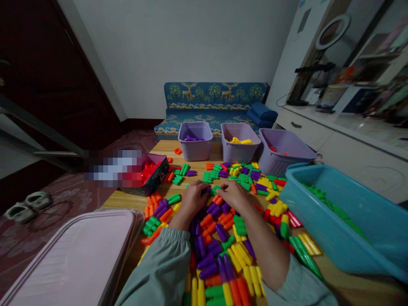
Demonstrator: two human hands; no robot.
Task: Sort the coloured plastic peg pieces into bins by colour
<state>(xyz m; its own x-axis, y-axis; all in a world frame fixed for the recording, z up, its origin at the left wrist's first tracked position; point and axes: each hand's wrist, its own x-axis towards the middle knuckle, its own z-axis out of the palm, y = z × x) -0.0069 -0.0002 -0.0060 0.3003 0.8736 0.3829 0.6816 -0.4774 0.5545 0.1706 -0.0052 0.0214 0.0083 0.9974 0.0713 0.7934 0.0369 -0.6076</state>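
Over the middle of a wooden table, my left hand (pixel 194 199) is closed, its fingertips curled at a purple plastic building block (pixel 206 191). Close beside it, my right hand (pixel 234 195) pinches a green building block (pixel 216 190); the two blocks are almost together, and I cannot tell whether they touch. Around and under both wrists lie many loose finger-shaped blocks in purple, orange, green, yellow and red. Some are joined, such as the purple and orange piece (pixel 227 272) in front of me.
Along the back stand lilac bins with purple (pixel 195 148), yellow (pixel 240 151) and red (pixel 283 159) pieces. A blue tub (pixel 331 238) with green pieces is at right. A box of red pieces (pixel 154 180) and a pink lid (pixel 76 259) are at left. Beyond is a patterned sofa (pixel 210 112).
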